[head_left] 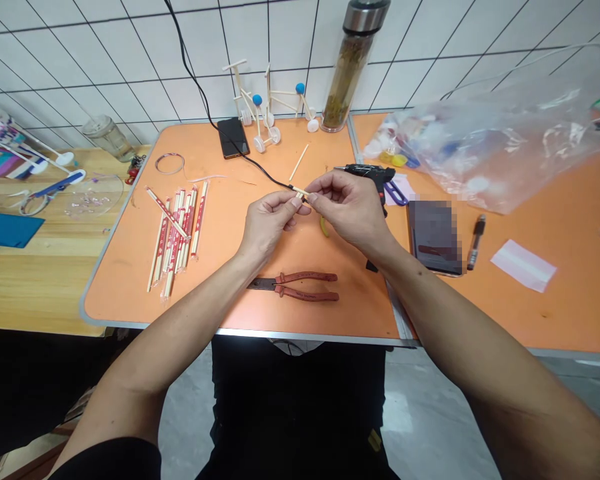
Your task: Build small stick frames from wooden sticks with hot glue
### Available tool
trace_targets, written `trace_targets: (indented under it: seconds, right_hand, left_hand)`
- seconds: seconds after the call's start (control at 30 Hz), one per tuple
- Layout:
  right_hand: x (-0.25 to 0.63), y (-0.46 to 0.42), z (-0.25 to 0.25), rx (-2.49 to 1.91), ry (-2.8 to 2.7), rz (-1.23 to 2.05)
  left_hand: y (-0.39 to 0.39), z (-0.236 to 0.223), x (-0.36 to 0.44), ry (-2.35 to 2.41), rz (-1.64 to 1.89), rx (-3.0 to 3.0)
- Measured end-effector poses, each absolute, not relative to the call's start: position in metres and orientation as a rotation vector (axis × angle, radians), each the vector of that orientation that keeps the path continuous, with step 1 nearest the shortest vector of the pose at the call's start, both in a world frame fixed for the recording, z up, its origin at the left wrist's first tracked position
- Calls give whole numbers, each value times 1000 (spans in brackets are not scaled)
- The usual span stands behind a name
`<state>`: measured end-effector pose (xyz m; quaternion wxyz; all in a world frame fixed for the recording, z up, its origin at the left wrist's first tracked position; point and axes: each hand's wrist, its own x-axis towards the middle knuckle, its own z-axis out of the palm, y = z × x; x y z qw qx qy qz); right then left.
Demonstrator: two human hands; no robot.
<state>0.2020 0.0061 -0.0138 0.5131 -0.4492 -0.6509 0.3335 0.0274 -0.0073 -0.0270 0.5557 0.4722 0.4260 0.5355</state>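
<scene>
My left hand (270, 223) and my right hand (347, 207) meet above the middle of the orange table (130, 293). Both pinch a short wooden stick (301, 193) between thumb and fingertips, one at each end. Red-handled pliers (295, 285) lie on the table just below my hands. A black glue gun (367, 175) rests behind my right hand. A pile of several wrapped chopsticks (177, 230) lies to the left of my left hand. One loose stick (299, 163) lies farther back.
Two small stick models with blue balls (267, 110) stand by the tiled wall, next to a phone (233, 137) on a black cable and a tall bottle (353, 67). A plastic bag of caps (480, 140), a dark phone (434, 237), a marker (476, 241) and a pink slip (524, 265) lie right.
</scene>
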Motion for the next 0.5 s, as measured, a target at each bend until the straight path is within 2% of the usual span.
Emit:
trace_targets:
  seconds: [0.5]
  right_hand:
    - [201, 6, -14, -1085, -1574, 777]
  left_hand:
    - [-7, -28, 27, 995, 1270, 1112]
